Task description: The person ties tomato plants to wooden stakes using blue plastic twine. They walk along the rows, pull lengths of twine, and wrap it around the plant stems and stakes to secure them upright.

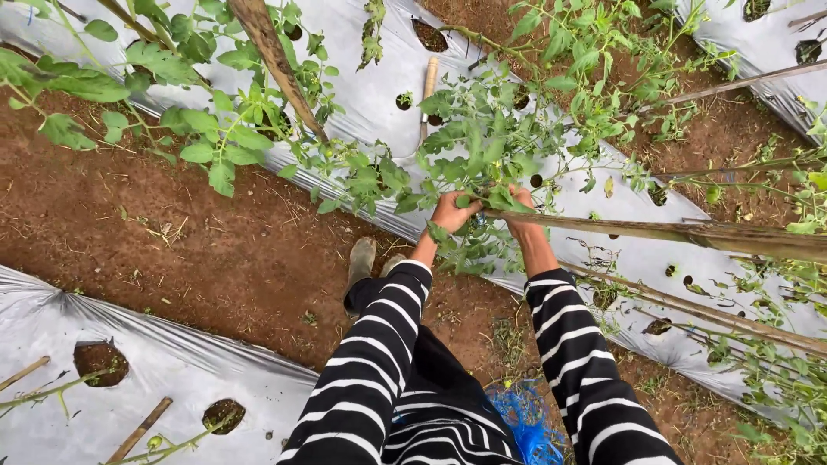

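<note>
At twelve o'clock from the person, left hand (451, 212) and right hand (519, 209), close together, clasp a tomato stem (482, 172) against the bamboo stake (672, 231) (apparently mid-tie); cinching needs care.

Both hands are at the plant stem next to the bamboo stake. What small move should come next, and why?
Probably draw the stem closer against the bamboo stake and secure it there. The left hand and right hand both meet where the leafy stem crosses the stake, and the foliage spreads loosely beyond it. Whether a tie is already in the fingers cannot be seen.
</note>
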